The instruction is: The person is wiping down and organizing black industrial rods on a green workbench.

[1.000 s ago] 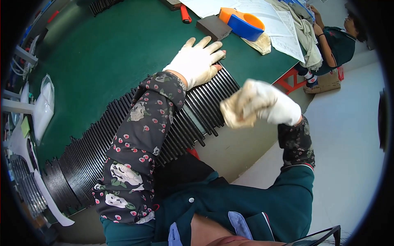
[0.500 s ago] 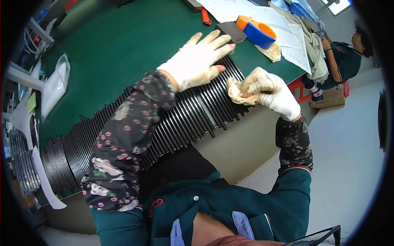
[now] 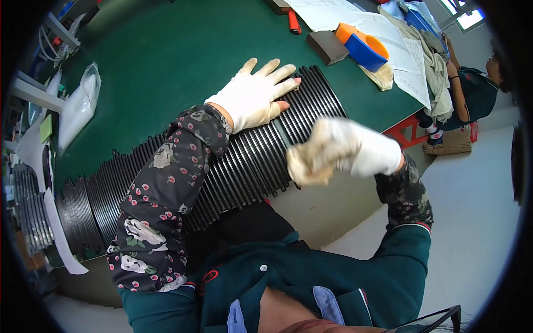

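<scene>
I see a long row of thin black plates [image 3: 233,172] standing on edge, packed side by side like books. The row lies on the near edge of the green table [image 3: 166,50]. Its long line runs from 8 o'clock up to 2 o'clock across my view.

My left hand [image 3: 252,100] wears a white glove. It lies flat and wide open on top of the row, near the 2 o'clock end. The fingers are spread and point to 2 o'clock. It holds nothing; it only presses down on the plates.

My right hand [image 3: 355,150] also wears a white glove. It is curled tight around a crumpled tan rag [image 3: 308,164]. It looks blurry. It sits at the front edge of the row, near the same end, at about 4 o'clock from the left hand. I cannot tell if the rag touches the plates. The row lies toward 10 o'clock from this hand, very near. The left hand is the nearer one, since it is already on the row.

Farther off at 1 o'clock lie a blue and orange tool [image 3: 363,47], a dark block [image 3: 327,47] and white paper sheets [image 3: 355,19]. A clear plastic bag [image 3: 78,105] lies at 10 o'clock.
</scene>
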`<state>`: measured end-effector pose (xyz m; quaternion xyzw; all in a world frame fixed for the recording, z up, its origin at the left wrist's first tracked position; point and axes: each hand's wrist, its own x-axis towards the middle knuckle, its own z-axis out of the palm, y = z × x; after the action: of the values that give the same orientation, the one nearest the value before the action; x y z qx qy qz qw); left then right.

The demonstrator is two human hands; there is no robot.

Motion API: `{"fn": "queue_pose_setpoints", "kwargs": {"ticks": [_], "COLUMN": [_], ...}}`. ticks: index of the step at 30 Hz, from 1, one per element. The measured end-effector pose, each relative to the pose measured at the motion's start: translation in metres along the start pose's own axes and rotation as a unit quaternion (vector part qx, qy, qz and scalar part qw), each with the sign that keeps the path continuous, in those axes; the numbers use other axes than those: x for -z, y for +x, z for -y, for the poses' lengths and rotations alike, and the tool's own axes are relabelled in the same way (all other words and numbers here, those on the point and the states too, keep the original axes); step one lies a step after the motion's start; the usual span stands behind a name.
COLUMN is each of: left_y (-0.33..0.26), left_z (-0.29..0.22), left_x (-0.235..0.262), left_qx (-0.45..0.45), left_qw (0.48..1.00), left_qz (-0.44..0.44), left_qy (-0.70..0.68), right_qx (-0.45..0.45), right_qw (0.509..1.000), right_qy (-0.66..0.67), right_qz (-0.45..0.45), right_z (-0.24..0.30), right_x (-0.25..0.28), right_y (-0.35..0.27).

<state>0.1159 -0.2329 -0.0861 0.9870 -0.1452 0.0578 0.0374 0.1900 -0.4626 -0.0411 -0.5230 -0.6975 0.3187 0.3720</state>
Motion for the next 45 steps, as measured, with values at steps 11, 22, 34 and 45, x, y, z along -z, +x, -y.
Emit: {"fn": "queue_pose_setpoints", "kwargs": {"ticks": [11,22,34,45], "left_y": [0.003,0.002,0.002,-0.002], "left_z": [-0.002,-0.005,-0.003,0.0], "left_x": [-0.001,0.001,-0.004,0.006], "left_qx": [0.002,0.006,0.005,0.031], "left_qw": [1.0,1.0,0.999,1.0], "left_qz": [-0.009,-0.005,-0.033,-0.003], "left_qy": [0.009,0.02,0.02,0.004], "right_qx": [-0.006,0.018,0.029,-0.106], "right_qw": [0.999,0.997,0.998,0.989], "right_qy": [-0.013,0.011,0.003,-0.1], "right_qz": [0.039,0.076,0.054,-0.023], "right_z": [0.019,0.02,0.023,0.042], "right_x": [-0.004,-0.021,-0.017,0.01], "right_y": [0.002,0.023,0.021,0.008]}}
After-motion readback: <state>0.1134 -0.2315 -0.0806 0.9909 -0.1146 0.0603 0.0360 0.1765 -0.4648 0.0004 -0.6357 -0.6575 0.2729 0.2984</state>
